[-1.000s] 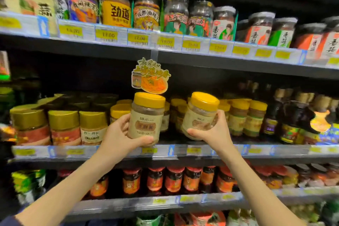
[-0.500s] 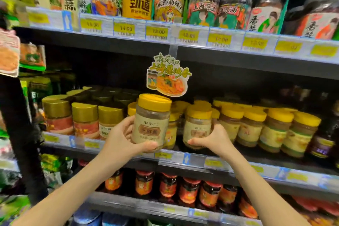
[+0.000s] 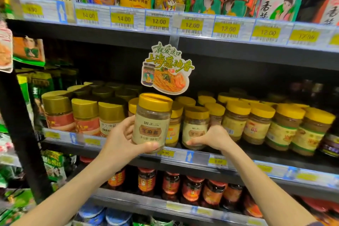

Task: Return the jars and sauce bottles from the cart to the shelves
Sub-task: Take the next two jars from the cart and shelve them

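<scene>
Yellow-lidded clear plastic jar with a cream label (image 3: pixel 152 124) is dead centre in the head view, upright, grasped by the left hand (image 3: pixel 119 143) just in front of the black middle shelf (image 3: pixel 238 163). Right of it, the right hand (image 3: pixel 211 138) is wrapped round a second matching jar (image 3: pixel 195 126) in the shelf's front row.

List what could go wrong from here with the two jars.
1. The raised jar in the left hand hangs in front of the shelf edge, its lid just under the hanging sign; lifting it in could snag the sign.
2. The right hand grips a second jar in a packed row; pushing could topple the neighbouring jars.
</scene>
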The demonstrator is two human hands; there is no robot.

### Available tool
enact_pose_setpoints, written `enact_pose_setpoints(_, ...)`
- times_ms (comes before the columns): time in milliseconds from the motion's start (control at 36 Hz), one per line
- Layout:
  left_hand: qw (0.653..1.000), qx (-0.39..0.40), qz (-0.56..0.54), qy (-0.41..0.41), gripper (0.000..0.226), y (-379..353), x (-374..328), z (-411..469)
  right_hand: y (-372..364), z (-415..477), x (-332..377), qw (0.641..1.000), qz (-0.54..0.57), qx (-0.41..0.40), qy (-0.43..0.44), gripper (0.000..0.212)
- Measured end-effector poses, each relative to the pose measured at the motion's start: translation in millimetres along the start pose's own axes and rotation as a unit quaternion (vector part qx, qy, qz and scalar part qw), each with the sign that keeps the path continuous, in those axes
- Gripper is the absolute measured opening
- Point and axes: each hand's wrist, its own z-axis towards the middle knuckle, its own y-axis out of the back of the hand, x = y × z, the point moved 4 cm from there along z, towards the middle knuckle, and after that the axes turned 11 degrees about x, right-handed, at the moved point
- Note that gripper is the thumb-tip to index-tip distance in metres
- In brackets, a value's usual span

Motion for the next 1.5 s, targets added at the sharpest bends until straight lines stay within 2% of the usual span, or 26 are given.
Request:
enact_pose_setpoints(83,1.000,0.004,-0.006,0.003,0.095,-1,1,0,-3,1,1,1.000,-0.020,0.007,0.004,0.078)
enact_pose_setpoints(222,1.000,0.009,-0.014,0.004,0.090,-3,2,0,-6,2,1,0.999,-0.049,-0.008,0.009,0.093)
enact_pose_setpoints(417,0.999,0.014,-0.030,0.008,0.075,-14,0,-4,-6,-1,-1,0.996,-0.084,0.015,-0.005,0.091)
enact_pose_setpoints(528,0.999,0.012,-0.040,0.016,0.070,-23,-1,-2,4,-8,3,0.998,-0.065,0.005,-0.002,0.110)
enact_pose_setpoints(611,0.999,0.011,-0.045,0.017,0.068,-31,-4,2,28,-15,9,0.998,-0.049,-0.037,0.010,0.098)
enact_pose_setpoints(694,0.998,0.017,-0.056,0.012,0.070,-42,-8,7,58,-29,22,0.998,0.027,-0.041,0.045,0.085)
enact_pose_setpoints(778,0.998,0.028,-0.063,0.003,0.073,-57,-13,14,80,-48,40,0.981,0.153,0.020,0.118,0.085)
enact_pose_setpoints(833,0.997,0.036,-0.072,-0.001,0.070,-71,-17,19,89,-59,49,0.971,0.179,0.046,0.152,0.087)
enact_pose_setpoints(917,0.995,0.046,-0.087,-0.007,0.079,-89,-21,26,88,-67,63,0.976,0.122,0.080,0.161,0.096)
enact_pose_setpoints(1000,0.995,0.059,-0.083,-0.014,0.087,-110,-24,33,87,-71,62,0.983,0.069,0.082,0.146,0.103)
enact_pose_setpoints(1083,0.994,0.070,-0.077,-0.021,0.094,-128,-27,37,91,-73,56,0.987,0.038,0.061,0.147,0.094)
enact_pose_setpoints(1250,0.992,0.096,-0.069,-0.038,0.090,-147,-30,42,102,-71,40,0.988,0.010,0.010,0.152,0.065)
enact_pose_setpoints(1417,0.987,0.140,-0.011,-0.074,0.088,-153,-34,41,108,-71,37,0.984,-0.004,-0.010,0.180,0.066)
enact_pose_setpoints(1500,0.982,0.162,0.039,-0.094,0.084,-149,-35,41,112,-69,38,0.983,-0.005,-0.010,0.184,0.080)
